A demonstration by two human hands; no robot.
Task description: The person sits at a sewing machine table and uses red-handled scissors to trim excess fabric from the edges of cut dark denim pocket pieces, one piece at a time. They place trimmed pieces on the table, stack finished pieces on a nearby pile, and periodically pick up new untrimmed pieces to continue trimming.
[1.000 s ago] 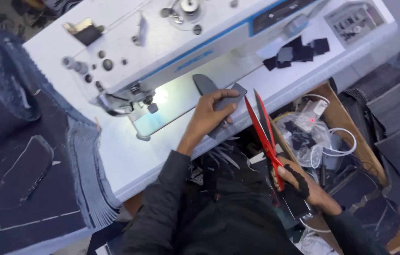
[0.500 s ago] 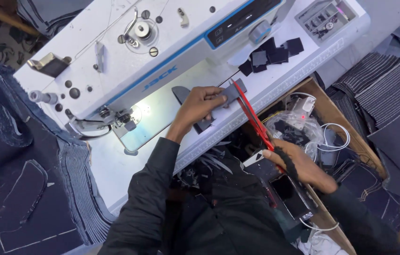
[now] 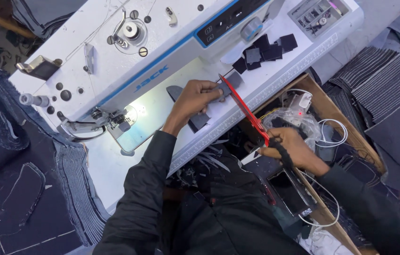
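While the left hand (image 3: pixel 194 98) presses a dark strip of cloth (image 3: pixel 200 105) flat on the white desk (image 3: pixel 110 165), fingers closed over its far end near the front edge, the right hand (image 3: pixel 290 147) grips the black handles of red scissors (image 3: pixel 243 109) just off that edge, blades nearly together and their tips touching the cloth by the left fingertips. A white sewing machine (image 3: pixel 162 42) stands behind, with small dark patches (image 3: pixel 263 52) heaped toward the desk's right end and stacked denim (image 3: pixel 75 189) hanging off the left corner.
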